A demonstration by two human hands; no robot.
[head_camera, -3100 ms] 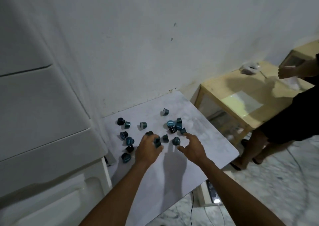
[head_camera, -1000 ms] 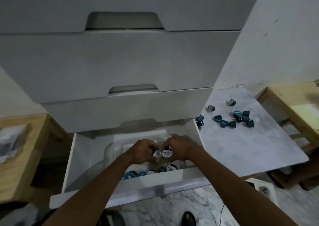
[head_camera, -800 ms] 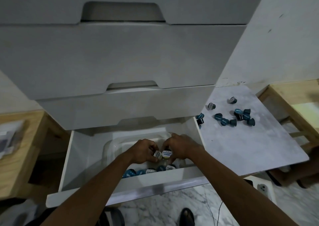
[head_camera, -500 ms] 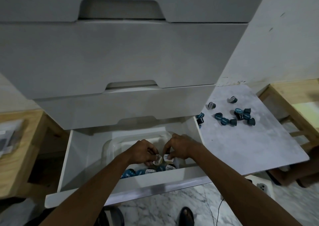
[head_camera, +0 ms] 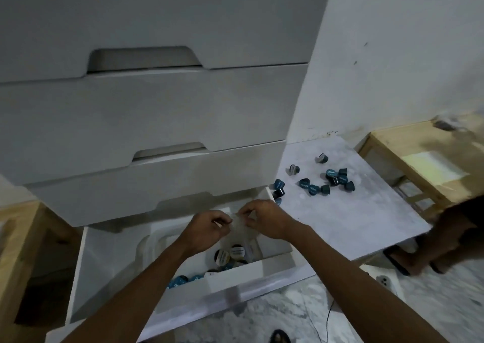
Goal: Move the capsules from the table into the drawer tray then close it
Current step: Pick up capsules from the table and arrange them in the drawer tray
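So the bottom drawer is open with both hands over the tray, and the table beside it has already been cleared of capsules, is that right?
Not quite: the head view shows about a dozen capsules on the table. The bottom drawer is open, with the left hand and right hand over the tray.

1. Both bare forearms reached forward from the lower edge of the view, converging toward the middle.
2. The left hand [head_camera: 207, 227] was curled, knuckles up, fingers bent inward toward the right.
3. The right hand [head_camera: 264, 218] was likewise curled, fingertips pinched near the left hand's.
4. Motion blur hid whether either hand gripped anything.
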